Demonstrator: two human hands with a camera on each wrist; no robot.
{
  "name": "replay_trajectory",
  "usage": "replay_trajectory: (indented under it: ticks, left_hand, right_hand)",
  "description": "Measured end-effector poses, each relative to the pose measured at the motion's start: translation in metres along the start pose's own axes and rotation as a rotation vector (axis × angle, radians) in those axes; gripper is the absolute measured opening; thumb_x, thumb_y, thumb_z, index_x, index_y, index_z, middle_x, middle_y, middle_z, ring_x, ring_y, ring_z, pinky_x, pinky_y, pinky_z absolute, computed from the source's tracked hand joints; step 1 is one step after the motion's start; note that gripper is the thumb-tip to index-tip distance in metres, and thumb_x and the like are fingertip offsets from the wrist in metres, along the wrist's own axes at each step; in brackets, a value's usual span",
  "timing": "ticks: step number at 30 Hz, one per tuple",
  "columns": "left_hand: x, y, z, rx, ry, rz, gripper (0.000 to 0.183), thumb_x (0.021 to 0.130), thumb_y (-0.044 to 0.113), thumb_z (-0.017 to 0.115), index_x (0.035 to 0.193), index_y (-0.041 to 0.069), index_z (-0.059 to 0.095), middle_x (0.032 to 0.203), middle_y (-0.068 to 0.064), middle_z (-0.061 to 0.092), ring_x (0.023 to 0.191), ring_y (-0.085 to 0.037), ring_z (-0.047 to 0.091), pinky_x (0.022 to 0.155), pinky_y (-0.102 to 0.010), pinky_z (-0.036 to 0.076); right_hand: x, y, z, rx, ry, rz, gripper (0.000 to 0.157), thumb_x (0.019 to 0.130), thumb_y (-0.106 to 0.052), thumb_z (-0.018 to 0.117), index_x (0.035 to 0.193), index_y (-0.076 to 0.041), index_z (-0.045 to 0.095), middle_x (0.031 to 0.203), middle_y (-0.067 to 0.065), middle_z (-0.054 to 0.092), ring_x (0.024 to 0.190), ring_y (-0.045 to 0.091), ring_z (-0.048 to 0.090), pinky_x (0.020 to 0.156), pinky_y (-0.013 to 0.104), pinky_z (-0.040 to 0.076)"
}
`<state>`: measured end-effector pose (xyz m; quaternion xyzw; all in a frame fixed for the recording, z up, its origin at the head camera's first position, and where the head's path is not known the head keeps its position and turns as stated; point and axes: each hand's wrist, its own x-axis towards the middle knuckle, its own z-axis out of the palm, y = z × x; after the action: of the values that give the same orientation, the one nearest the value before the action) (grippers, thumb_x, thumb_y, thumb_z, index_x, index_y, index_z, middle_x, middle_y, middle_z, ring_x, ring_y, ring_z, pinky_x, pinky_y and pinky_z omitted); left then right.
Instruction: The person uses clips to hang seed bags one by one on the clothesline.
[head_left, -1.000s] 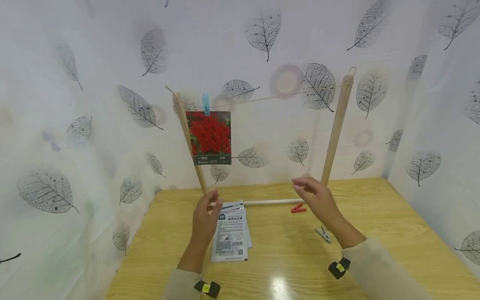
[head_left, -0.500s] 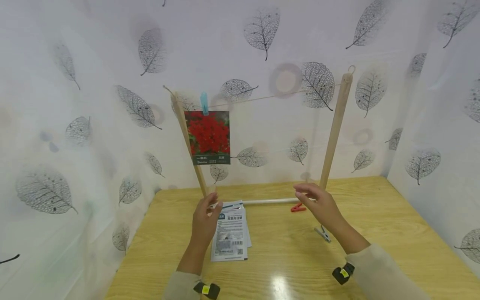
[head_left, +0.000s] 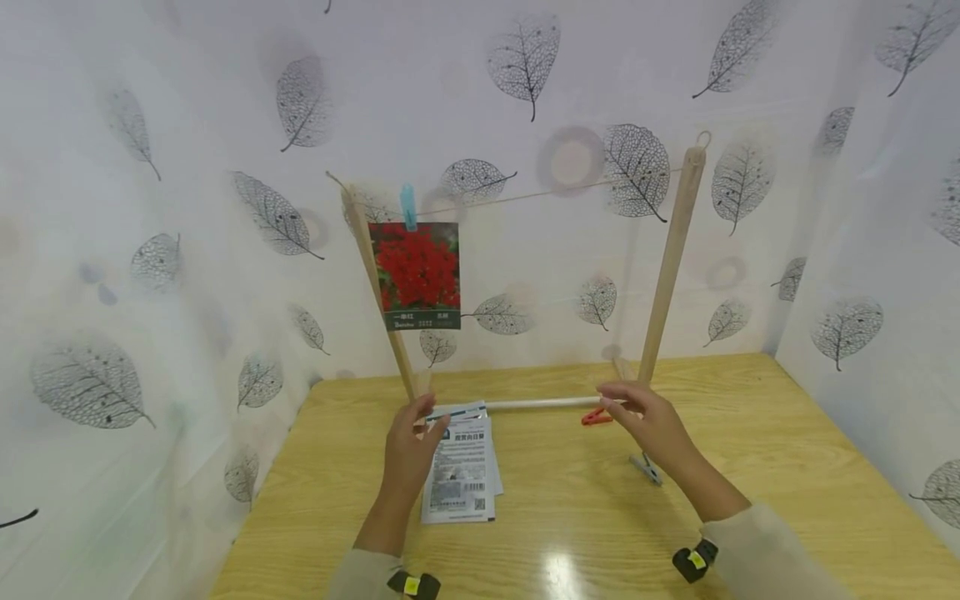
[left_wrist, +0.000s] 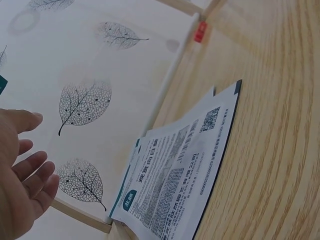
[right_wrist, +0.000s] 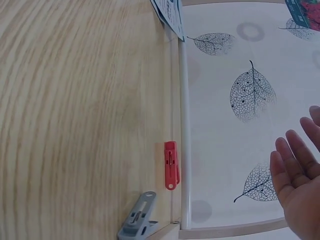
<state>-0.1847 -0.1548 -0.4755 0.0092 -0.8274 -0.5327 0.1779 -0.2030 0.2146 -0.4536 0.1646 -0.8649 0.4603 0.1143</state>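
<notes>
"On and above the wood-grain table [head_left: 540, 467], what has changed?"

"My right hand [head_left: 654, 425] has come down over the last second and, in the head view, now sits just beside the red clothespin [head_left: 596, 417]. My left hand [head_left: 408, 446] has dropped only slightly. The red-flower seed packet [head_left: 416, 271] still hangs from the string [head_left: 517, 197] under the blue clothespin [head_left: 408, 208]. In my judgement the clip carries it unaided, which leaves both hands available."

"Report the state of the fingers."

"Both hands are unloaded. Left: thumb set wide of gently bent fingers. Right: fingers extended, palm exposed in the wrist view. Each wrist view shows a gap between the hand and the parts on the table."

"Give location and orientation of each part."

"Ornamental sunflower packet [left_wrist: 180, 160]: top of the stack, flat on the table, to the right of my left hand. Printed text faces up; the long axis runs away from me, title end toward the white rod [head_left: 543, 403]. Red-flower seed packet: near the left post, picture toward me, title band lowermost, long axis close to vertical. Red clothespin: on my side of the rod, long axis roughly parallel to it, pinching end apparently leftward. Grey clothespin [right_wrist: 139, 216]: nearer me, lying at a slant, pinching end apparently toward me and rightward."
</notes>
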Motion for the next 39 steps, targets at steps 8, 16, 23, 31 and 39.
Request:
replay_trajectory:
  ticks: [8, 16, 23, 31, 39]
  left_hand:
    - [-0.001, -0.002, 0.000, 0.037, -0.013, -0.026, 0.048, 0.093, 0.019, 0.074, 0.138, 0.011, 0.059, 0.132, -0.008, 0.063, 0.124, -0.026, 0.058, 0.102, -0.049, 0.051]
    - [-0.002, -0.010, 0.002, 0.051, -0.053, -0.114, 0.048, 0.090, 0.019, 0.077, 0.135, 0.010, 0.062, 0.131, -0.013, 0.065, 0.122, -0.029, 0.060, 0.103, -0.048, 0.050]
    - [-0.005, -0.019, 0.003, 0.107, -0.089, -0.170, 0.047, 0.092, 0.020, 0.074, 0.135, 0.010, 0.060, 0.130, -0.012, 0.065, 0.123, -0.031, 0.061, 0.105, -0.047, 0.051]
    - [-0.006, -0.026, 0.006, 0.132, -0.097, -0.234, 0.049, 0.092, 0.022, 0.074, 0.136, 0.011, 0.059, 0.132, -0.012, 0.064, 0.125, -0.031, 0.061, 0.106, -0.047, 0.051]
    - [-0.009, -0.033, 0.007, 0.117, -0.103, -0.240, 0.049, 0.091, 0.022, 0.075, 0.136, 0.009, 0.059, 0.131, -0.013, 0.064, 0.124, -0.032, 0.060, 0.107, -0.047, 0.050]
  right_hand:
    - [-0.008, 0.004, 0.003, 0.014, -0.035, 0.049, 0.031, 0.104, -0.030, 0.058, 0.131, -0.020, 0.066, 0.135, 0.001, 0.065, 0.115, 0.004, 0.059, 0.094, 0.027, 0.053]
    - [-0.012, 0.013, 0.006, 0.044, -0.063, 0.091, 0.028, 0.104, -0.032, 0.056, 0.126, -0.020, 0.069, 0.132, 0.006, 0.066, 0.122, 0.031, 0.060, 0.090, 0.026, 0.054]
    - [-0.017, 0.021, 0.009, 0.053, -0.077, 0.111, 0.029, 0.104, -0.031, 0.057, 0.126, -0.018, 0.069, 0.130, 0.008, 0.068, 0.113, 0.017, 0.064, 0.086, 0.024, 0.054]
    - [-0.022, 0.031, 0.012, 0.089, -0.106, 0.099, 0.028, 0.105, -0.029, 0.054, 0.125, -0.017, 0.069, 0.136, 0.010, 0.066, 0.128, 0.031, 0.058, 0.097, 0.035, 0.053]
    - [-0.028, 0.037, 0.011, 0.119, -0.118, 0.227, 0.041, 0.105, -0.036, 0.054, 0.134, -0.010, 0.063, 0.141, 0.016, 0.061, 0.128, 0.044, 0.056, 0.098, 0.059, 0.052]
